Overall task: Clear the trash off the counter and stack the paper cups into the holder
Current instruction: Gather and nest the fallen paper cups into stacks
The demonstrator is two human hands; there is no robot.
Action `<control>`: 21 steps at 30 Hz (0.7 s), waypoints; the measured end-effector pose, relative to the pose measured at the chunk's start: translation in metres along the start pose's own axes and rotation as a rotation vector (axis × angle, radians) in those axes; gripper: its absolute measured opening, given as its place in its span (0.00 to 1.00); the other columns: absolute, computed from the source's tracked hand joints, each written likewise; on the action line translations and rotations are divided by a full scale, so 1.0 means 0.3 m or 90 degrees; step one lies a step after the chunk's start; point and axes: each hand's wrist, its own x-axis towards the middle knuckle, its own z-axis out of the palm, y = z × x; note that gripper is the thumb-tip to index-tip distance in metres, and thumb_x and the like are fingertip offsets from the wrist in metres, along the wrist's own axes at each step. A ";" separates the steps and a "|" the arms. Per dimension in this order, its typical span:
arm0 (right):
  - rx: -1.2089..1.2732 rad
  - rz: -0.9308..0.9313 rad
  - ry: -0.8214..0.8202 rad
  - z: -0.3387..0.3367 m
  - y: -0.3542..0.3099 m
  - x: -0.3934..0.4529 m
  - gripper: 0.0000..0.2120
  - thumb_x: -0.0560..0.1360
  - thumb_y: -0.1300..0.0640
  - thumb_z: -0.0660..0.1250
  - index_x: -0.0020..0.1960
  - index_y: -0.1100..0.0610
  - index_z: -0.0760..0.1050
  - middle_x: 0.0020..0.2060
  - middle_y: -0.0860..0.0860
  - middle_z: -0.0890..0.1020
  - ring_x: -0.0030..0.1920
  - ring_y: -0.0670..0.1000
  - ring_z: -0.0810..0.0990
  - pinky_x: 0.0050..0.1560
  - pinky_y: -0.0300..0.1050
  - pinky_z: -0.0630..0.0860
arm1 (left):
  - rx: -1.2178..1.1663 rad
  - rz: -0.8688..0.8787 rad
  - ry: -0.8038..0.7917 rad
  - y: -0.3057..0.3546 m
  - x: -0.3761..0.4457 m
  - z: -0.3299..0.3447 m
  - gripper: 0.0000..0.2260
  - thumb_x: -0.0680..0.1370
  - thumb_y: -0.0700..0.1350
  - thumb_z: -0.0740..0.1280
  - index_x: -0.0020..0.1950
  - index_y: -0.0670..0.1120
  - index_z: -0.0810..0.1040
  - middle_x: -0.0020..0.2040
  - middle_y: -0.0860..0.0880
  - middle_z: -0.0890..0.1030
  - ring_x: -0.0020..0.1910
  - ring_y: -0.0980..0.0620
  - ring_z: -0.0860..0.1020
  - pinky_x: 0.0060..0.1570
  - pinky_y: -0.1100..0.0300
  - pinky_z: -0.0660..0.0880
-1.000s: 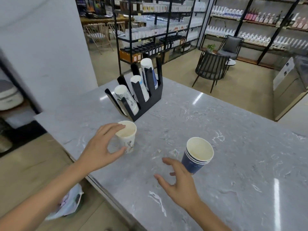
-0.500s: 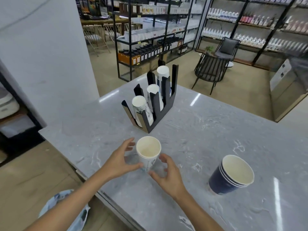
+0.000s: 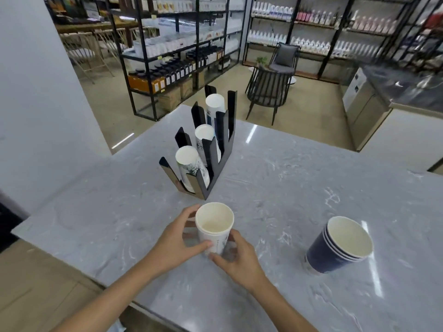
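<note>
Both hands, left hand (image 3: 176,245) and right hand (image 3: 236,256), clasp a white paper cup (image 3: 214,227) upright above the marble counter (image 3: 275,188). Right, a navy cup stack (image 3: 340,245); beyond, the black cup holder (image 3: 211,149) with three stacks.

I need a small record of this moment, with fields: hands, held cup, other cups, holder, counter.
hands: left hand and right hand both grip one cup
held cup: white cup, upright, open end up
other cups: blue cup stack, right, untouched
holder: black holder, three slots, each with white cups
counter: grey marble counter
</note>
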 end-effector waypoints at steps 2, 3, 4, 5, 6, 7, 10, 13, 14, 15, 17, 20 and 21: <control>0.017 -0.011 0.012 -0.017 -0.021 -0.001 0.26 0.70 0.50 0.79 0.62 0.37 0.71 0.57 0.31 0.80 0.58 0.36 0.80 0.51 0.31 0.77 | 0.013 0.046 0.040 0.023 0.021 -0.018 0.34 0.69 0.57 0.80 0.71 0.62 0.69 0.65 0.62 0.77 0.63 0.59 0.78 0.55 0.65 0.79; 0.031 -0.007 0.020 -0.027 -0.033 0.004 0.25 0.70 0.49 0.78 0.63 0.37 0.71 0.58 0.30 0.80 0.58 0.37 0.80 0.52 0.32 0.78 | 0.020 0.072 0.056 0.037 0.035 -0.029 0.31 0.70 0.57 0.79 0.69 0.63 0.71 0.65 0.62 0.77 0.63 0.58 0.78 0.55 0.66 0.79; 0.040 -0.003 0.028 -0.036 -0.045 0.010 0.25 0.70 0.47 0.77 0.63 0.37 0.71 0.59 0.30 0.79 0.59 0.38 0.80 0.53 0.33 0.78 | 0.032 0.105 0.069 0.049 0.048 -0.038 0.27 0.71 0.56 0.78 0.68 0.62 0.73 0.64 0.62 0.77 0.63 0.58 0.78 0.56 0.65 0.79; 0.051 -0.003 0.036 -0.043 -0.058 0.019 0.25 0.70 0.46 0.77 0.63 0.37 0.71 0.59 0.31 0.79 0.59 0.38 0.80 0.54 0.34 0.79 | 0.047 0.141 0.081 0.060 0.062 -0.047 0.24 0.73 0.54 0.76 0.67 0.59 0.76 0.64 0.62 0.76 0.64 0.57 0.78 0.57 0.64 0.79; 0.063 -0.003 0.041 -0.050 -0.071 0.029 0.26 0.70 0.45 0.76 0.64 0.37 0.71 0.60 0.33 0.80 0.60 0.39 0.80 0.55 0.36 0.79 | 0.062 0.171 0.095 0.071 0.074 -0.056 0.21 0.74 0.51 0.76 0.67 0.56 0.78 0.65 0.62 0.76 0.64 0.56 0.78 0.58 0.63 0.79; 0.082 -0.002 0.046 -0.057 -0.084 0.040 0.26 0.70 0.45 0.76 0.65 0.39 0.71 0.60 0.35 0.80 0.60 0.39 0.80 0.56 0.38 0.80 | 0.078 0.196 0.112 0.084 0.087 -0.065 0.19 0.75 0.49 0.75 0.66 0.54 0.79 0.65 0.60 0.77 0.64 0.56 0.78 0.59 0.62 0.79; 0.132 -0.004 0.056 -0.076 -0.127 0.071 0.25 0.73 0.52 0.77 0.66 0.40 0.71 0.62 0.40 0.80 0.59 0.40 0.81 0.53 0.37 0.81 | 0.136 0.254 0.162 0.129 0.135 -0.099 0.17 0.77 0.46 0.73 0.66 0.50 0.81 0.66 0.55 0.78 0.63 0.56 0.78 0.64 0.63 0.74; 0.182 -0.013 0.071 -0.094 -0.182 0.090 0.25 0.76 0.56 0.74 0.68 0.41 0.70 0.62 0.42 0.79 0.58 0.40 0.81 0.49 0.33 0.78 | 0.170 0.308 0.204 0.174 0.188 -0.132 0.16 0.76 0.43 0.74 0.64 0.46 0.82 0.63 0.52 0.80 0.62 0.56 0.78 0.65 0.65 0.72; 0.197 -0.015 0.082 -0.100 -0.202 0.096 0.25 0.77 0.55 0.74 0.69 0.42 0.69 0.62 0.43 0.79 0.58 0.41 0.82 0.50 0.33 0.78 | 0.170 0.320 0.216 0.187 0.208 -0.143 0.16 0.76 0.42 0.74 0.64 0.44 0.82 0.63 0.52 0.80 0.61 0.56 0.78 0.65 0.66 0.71; 0.212 -0.019 0.096 -0.107 -0.224 0.103 0.24 0.78 0.54 0.73 0.69 0.42 0.69 0.62 0.43 0.80 0.58 0.42 0.82 0.51 0.34 0.78 | 0.164 0.326 0.229 0.201 0.228 -0.155 0.16 0.76 0.42 0.74 0.64 0.44 0.83 0.62 0.52 0.81 0.61 0.57 0.78 0.65 0.66 0.71; 0.244 -0.026 0.133 -0.121 -0.270 0.121 0.22 0.79 0.51 0.72 0.68 0.40 0.68 0.61 0.44 0.81 0.57 0.44 0.83 0.54 0.38 0.79 | 0.134 0.318 0.251 0.230 0.272 -0.180 0.16 0.75 0.41 0.75 0.63 0.44 0.83 0.60 0.52 0.82 0.58 0.59 0.79 0.62 0.70 0.72; 0.286 -0.049 0.175 -0.145 -0.336 0.154 0.21 0.78 0.50 0.71 0.68 0.40 0.69 0.60 0.46 0.83 0.57 0.45 0.84 0.55 0.40 0.79 | 0.067 0.296 0.265 0.266 0.342 -0.215 0.15 0.76 0.38 0.75 0.62 0.46 0.84 0.57 0.55 0.84 0.55 0.61 0.81 0.56 0.72 0.74; 0.301 -0.061 0.181 -0.153 -0.355 0.166 0.22 0.78 0.50 0.72 0.68 0.41 0.69 0.60 0.47 0.83 0.57 0.46 0.84 0.54 0.39 0.79 | 0.037 0.276 0.270 0.276 0.365 -0.228 0.14 0.76 0.38 0.74 0.61 0.47 0.84 0.57 0.57 0.84 0.54 0.61 0.82 0.56 0.71 0.75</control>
